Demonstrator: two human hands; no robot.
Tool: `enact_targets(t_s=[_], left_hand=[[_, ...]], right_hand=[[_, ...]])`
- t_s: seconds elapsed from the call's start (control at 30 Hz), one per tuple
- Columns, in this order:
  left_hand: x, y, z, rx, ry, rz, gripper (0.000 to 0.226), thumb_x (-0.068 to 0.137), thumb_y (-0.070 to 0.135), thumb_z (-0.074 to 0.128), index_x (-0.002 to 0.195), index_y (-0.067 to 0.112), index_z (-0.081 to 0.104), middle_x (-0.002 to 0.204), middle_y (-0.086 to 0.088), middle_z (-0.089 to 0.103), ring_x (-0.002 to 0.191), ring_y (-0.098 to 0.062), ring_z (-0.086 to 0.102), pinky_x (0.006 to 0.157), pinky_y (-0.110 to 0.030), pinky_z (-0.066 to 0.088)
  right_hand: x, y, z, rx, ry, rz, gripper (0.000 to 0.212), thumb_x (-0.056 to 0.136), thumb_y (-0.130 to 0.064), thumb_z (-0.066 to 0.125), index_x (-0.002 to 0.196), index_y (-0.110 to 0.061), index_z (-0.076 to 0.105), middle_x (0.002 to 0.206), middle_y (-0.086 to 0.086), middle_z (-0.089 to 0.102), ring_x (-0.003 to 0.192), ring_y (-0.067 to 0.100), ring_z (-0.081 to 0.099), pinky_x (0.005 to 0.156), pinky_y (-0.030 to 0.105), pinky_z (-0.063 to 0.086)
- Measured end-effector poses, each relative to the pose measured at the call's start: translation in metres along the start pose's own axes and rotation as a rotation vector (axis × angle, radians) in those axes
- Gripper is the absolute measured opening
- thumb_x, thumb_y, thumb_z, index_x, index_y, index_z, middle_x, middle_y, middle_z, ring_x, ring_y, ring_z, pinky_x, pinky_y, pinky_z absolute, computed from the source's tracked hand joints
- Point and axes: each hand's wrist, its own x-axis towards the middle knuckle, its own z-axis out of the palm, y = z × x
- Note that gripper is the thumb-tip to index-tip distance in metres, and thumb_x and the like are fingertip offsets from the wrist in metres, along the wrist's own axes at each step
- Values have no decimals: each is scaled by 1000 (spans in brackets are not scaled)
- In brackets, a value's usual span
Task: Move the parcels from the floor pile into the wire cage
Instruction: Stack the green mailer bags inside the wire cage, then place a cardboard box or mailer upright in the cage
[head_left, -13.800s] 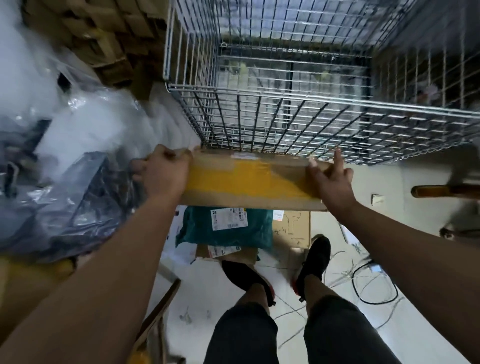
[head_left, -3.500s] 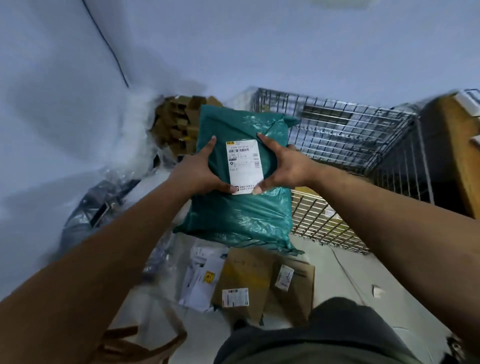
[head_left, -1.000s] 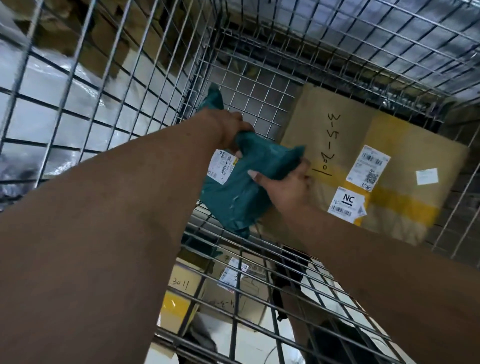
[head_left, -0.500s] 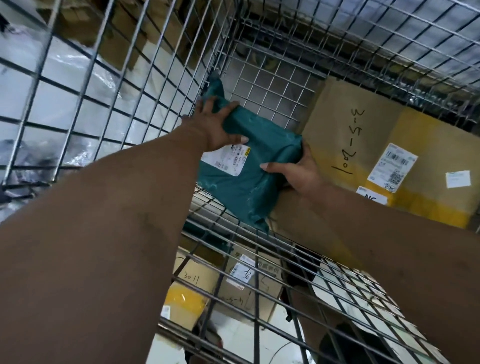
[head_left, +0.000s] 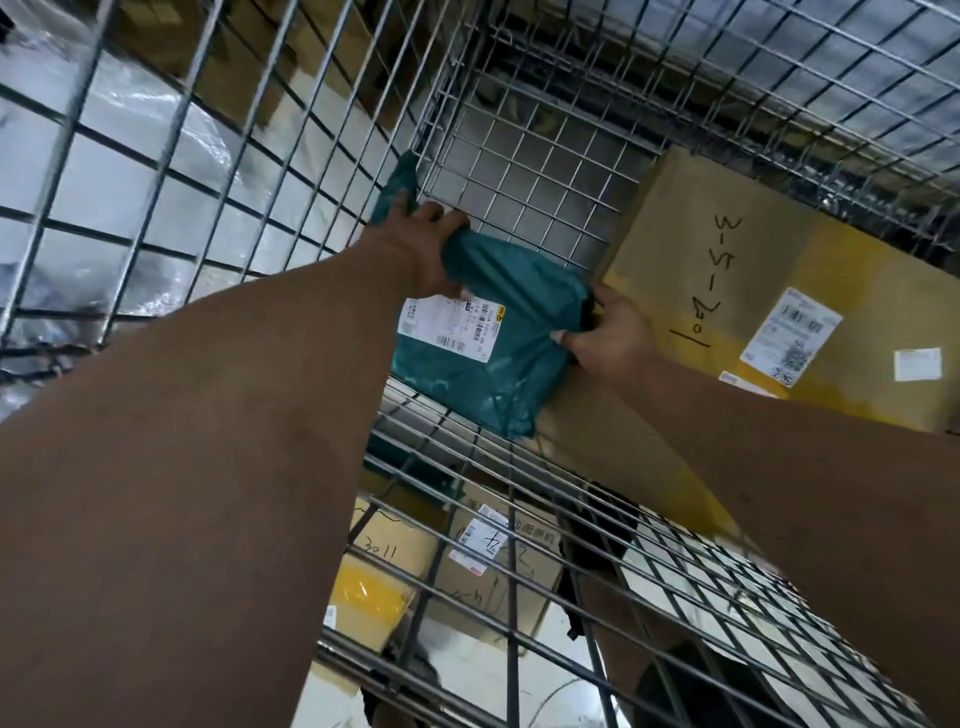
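Both my arms reach down inside the wire cage (head_left: 524, 161). A teal plastic parcel (head_left: 498, 322) with a white shipping label lies on the cage's mesh bottom, in the left corner. My left hand (head_left: 421, 244) grips its upper left edge. My right hand (head_left: 608, 338) pinches its right side with thumb and fingers. A large brown carton (head_left: 737, 280) with yellow tape, labels and handwriting lies in the cage, touching the parcel's right side.
Through the mesh bottom I see cardboard parcels (head_left: 488, 561) on the floor below, one with yellow tape (head_left: 363, 597). Clear plastic wrap (head_left: 130, 156) and stacked cardboard lie beyond the cage's left wall. The cage's back part holds bare mesh.
The teal parcel has gone from held up outside the cage to lying in its left corner beside the carton. Over the last half second my left hand slid up to its top edge.
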Motion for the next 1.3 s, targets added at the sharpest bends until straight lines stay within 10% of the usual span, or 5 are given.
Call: enact_targets(t_s=[0.33,0.87,1.1,1.3], left_hand=[[-4,11,38,321,-296,43,171,51,39,101,146,44,-41,158,-3,-44,150,-46,-25,115,-72,28],[-191,2,-95,235,155,97,119,78,45,86,160,46,0,156,-5,40,133,-32,52,95,-48,51],[-372,6,-106,244,415,177,69,95,44,63,155,32,31,140,-6,54,120,-32,59,92,-49,53],[-482,1,-36,223,487,271,69,95,42,60,157,28,31,148,-11,46,133,-37,47,105,-56,42]], right_hand=[[-15,-33,9,-929,-218,-145,103,82,-48,79,160,-44,12,168,4,3,152,40,3,120,53,25],[-145,-174,-33,-840,-194,-238,94,90,-52,69,163,-30,15,164,15,27,146,35,34,115,41,37],[-311,-242,-31,-382,115,-256,61,98,-36,64,154,-23,41,147,9,54,123,26,59,104,37,49],[-429,-209,43,-295,314,-431,42,93,-23,64,134,-21,61,134,9,60,120,26,60,103,36,49]])
